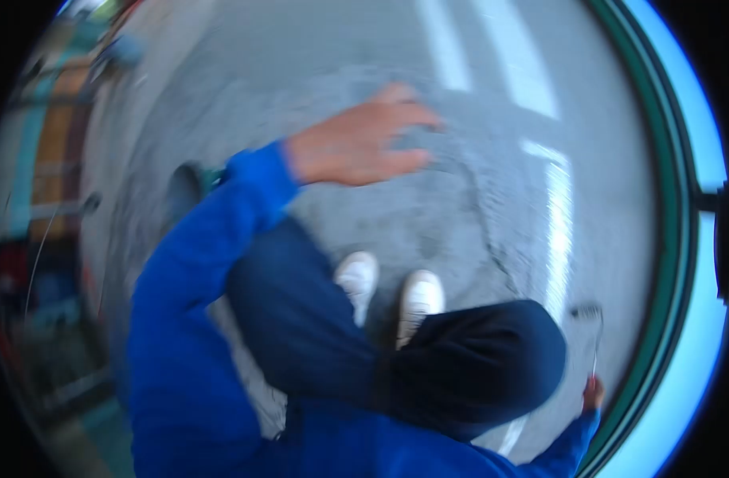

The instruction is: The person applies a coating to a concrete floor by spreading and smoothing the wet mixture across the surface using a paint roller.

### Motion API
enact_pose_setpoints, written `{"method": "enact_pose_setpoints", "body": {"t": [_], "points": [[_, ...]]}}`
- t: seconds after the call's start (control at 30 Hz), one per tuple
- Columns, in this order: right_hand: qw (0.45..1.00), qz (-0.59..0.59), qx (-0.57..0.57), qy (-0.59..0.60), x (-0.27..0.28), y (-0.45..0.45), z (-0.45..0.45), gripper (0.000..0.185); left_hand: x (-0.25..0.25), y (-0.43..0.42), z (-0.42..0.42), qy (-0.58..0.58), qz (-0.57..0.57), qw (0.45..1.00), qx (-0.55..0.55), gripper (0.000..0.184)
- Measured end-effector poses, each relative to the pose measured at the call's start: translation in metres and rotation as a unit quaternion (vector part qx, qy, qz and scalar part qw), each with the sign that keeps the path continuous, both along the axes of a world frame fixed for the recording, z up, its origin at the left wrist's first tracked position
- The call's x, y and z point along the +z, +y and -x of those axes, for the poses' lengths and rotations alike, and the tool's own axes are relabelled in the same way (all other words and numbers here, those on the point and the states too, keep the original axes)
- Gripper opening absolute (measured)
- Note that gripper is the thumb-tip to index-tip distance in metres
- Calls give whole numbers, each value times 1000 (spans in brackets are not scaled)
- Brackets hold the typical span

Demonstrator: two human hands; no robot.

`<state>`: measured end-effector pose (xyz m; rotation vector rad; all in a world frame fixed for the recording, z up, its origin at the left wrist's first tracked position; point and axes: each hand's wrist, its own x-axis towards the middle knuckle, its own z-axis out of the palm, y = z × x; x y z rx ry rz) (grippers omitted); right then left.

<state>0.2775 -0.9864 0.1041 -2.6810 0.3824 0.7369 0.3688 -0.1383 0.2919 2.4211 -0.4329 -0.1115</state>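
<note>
My left hand [364, 143] is stretched out over the grey floor [412, 215], thumb and fingers apart, with nothing in it. It is slightly blurred. Down at the right, my right hand [593, 393] is closed around the handle of a small paint roller [586, 311]. The roller's thin metal rod runs up from the hand to a short dark head, which appears to be at the floor near the green frame. Most of the handle is hidden by the fingers. Beside my left sleeve is a blurred grey rounded object [186, 188] with a bit of green next to it.
A green frame [673, 199] curves along the right side, with bright glass beyond it. My knees and white shoes [422, 299] are in the middle. A crack [485, 227] crosses the floor, and light streaks lie on it. Blurred coloured items [54, 135] stand at the left.
</note>
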Motion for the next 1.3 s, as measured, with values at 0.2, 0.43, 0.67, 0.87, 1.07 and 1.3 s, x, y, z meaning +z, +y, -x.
{"method": "enact_pose_setpoints", "body": {"t": [0.2,0.43,0.67,0.87,1.07,1.3], "points": [[998,8,64,-6,-66,98,-93,25,4,-23,-54,-58,-201,972,-105,46],[954,-97,284,25,-139,353,-188,27,0,1,-68,-79,-218,972,-47,44],[879,-168,441,70,-164,547,-178,29,7,55,-19,-56,-194,977,74,42],[847,-178,492,93,-178,603,-157,31,13,65,6,-40,-186,973,130,41],[844,-168,500,94,-182,605,-156,33,18,54,24,-33,-178,972,150,39],[860,-146,483,77,-182,577,-174,36,18,35,14,-40,-182,971,149,38]]}}
